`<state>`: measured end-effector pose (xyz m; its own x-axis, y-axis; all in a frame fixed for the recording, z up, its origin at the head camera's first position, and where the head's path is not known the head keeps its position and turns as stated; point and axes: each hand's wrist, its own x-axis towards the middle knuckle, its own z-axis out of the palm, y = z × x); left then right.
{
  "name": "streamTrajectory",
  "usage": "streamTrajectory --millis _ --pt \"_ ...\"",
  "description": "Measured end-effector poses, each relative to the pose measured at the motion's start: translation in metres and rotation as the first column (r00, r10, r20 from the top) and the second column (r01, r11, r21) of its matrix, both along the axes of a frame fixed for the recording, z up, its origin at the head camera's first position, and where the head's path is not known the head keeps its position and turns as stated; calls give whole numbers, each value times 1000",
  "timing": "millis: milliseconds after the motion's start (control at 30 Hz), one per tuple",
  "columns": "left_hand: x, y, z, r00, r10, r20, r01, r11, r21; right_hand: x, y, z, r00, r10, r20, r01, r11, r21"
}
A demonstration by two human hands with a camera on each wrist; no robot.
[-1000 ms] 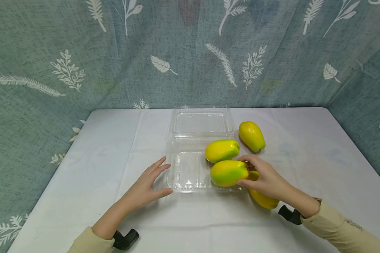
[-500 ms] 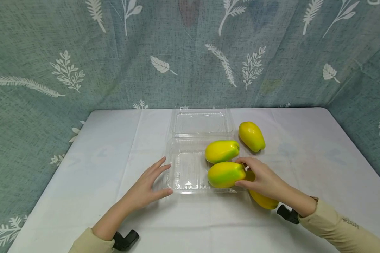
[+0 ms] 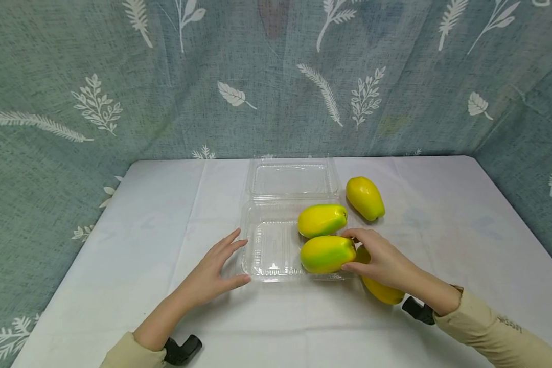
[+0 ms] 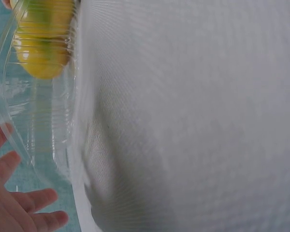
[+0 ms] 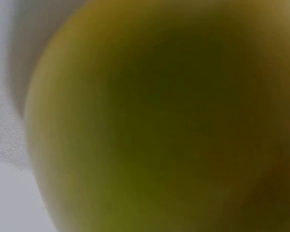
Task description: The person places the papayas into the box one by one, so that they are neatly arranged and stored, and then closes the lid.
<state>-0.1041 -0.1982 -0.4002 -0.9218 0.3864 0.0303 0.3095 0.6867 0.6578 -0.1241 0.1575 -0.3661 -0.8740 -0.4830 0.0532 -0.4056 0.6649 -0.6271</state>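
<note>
In the head view, a clear plastic clamshell box [image 3: 276,245] lies opened flat on the white cloth. My right hand [image 3: 384,258] holds the right end of a yellow-green papaya [image 3: 327,254] between thumb and fingers, in the near right part of the box. Just behind it in the box lies a second papaya [image 3: 322,221]. My left hand [image 3: 211,273] is spread at the box's left edge, fingertips right at the rim; the left wrist view shows its straight fingers [image 4: 36,199] beside the clear wall. Another papaya [image 3: 382,290] is partly hidden under my right hand and fills the right wrist view.
One more papaya [image 3: 365,198] lies on the cloth right of the box. The box's lid [image 3: 294,178] stretches toward the back edge of the table [image 3: 202,332]. A leaf-patterned curtain [image 3: 276,102] hangs behind.
The papaya in my right hand has shifted slightly left and nearer, with the hand following, and settles in the box. My left hand stays where it was.
</note>
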Motion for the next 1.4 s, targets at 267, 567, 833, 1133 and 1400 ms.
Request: streamTrajectory --millis 267,567,833,1133,1400 --pt "0 0 0 1000 2 -1 -2 1000 -6 2 5 3 999 2 -39 -1 999 37" --pt "0 0 0 1000 3 -6 -3 1000 -9 0 20 9 998 -29 48 28 999 36" --pt "0 1 2 1000 2 0 -2 1000 -7 -10 38 9 993 -47 111 48 999 0" --pt "0 1 0 1000 6 1 -6 1000 -9 -12 46 1 980 -57 190 60 998 -6" --pt "0 1 0 1000 7 5 -7 1000 -5 -11 54 -2 963 -61 264 70 997 -26"
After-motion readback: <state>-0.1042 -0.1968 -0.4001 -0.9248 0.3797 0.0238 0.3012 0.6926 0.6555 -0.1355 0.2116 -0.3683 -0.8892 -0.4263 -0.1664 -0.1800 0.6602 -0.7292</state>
